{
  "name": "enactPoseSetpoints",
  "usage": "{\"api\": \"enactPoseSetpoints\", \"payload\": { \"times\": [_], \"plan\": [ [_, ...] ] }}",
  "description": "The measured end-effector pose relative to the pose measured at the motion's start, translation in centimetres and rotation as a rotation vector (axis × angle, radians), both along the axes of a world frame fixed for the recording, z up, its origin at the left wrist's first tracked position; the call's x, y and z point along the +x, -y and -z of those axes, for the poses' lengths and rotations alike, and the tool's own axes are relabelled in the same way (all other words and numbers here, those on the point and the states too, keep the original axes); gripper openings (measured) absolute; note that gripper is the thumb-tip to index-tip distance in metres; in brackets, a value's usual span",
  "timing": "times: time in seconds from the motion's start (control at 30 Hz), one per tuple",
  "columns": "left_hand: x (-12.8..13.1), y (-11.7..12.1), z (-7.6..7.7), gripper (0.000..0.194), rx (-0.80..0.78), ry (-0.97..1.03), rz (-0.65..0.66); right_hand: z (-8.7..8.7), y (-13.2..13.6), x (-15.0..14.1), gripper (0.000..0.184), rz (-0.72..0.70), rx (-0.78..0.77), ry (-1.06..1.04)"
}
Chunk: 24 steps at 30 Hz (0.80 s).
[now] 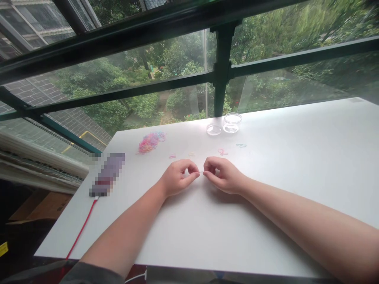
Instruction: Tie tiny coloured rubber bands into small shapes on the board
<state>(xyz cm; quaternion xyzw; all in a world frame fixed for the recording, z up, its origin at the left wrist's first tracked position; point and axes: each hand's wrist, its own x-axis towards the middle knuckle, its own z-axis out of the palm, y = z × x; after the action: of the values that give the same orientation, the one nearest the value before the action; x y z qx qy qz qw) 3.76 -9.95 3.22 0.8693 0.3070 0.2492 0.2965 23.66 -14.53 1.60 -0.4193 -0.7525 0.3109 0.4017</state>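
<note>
My left hand [181,178] and my right hand [222,174] meet above the middle of the white table [189,228], thumb and forefinger pinched on each. A thin, pale rubber band [201,172] spans the small gap between the fingertips; most of it is hidden. Just beyond the hands lie small groups of bands: pink-purple ones [172,156], pale yellowish ones [191,154], pink-red ones [222,152] and green ones [241,145]. Farther left is a loose pile of multicoloured rubber bands [151,142].
A clear round container [232,123] stands at the table's far edge, its clear lid [213,130] beside it. At the left lies a blurred-out phone [108,173] with a red cable [82,228]. Behind the table runs a green-framed window [222,71].
</note>
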Motion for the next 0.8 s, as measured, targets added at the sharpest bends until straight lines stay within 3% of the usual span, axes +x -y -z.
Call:
{"api": "enactPoseSetpoints", "payload": {
  "times": [0.13, 0.4, 0.8],
  "plan": [
    [0.66, 0.87, -0.11, 0.011, 0.002, 0.016, 0.014, 0.02, 0.0, -0.15, 0.011, -0.003, -0.002, -0.017],
    [0.18, 0.3, 0.2, 0.009, 0.034, 0.084, -0.056, -0.02, 0.05, 0.05, 0.012, -0.01, -0.04, -0.014],
    [-0.29, 0.1, -0.09, 0.011, 0.049, 0.056, 0.045, -0.03, -0.03, 0.2, 0.018, 0.024, -0.08, -0.02]
  ]
}}
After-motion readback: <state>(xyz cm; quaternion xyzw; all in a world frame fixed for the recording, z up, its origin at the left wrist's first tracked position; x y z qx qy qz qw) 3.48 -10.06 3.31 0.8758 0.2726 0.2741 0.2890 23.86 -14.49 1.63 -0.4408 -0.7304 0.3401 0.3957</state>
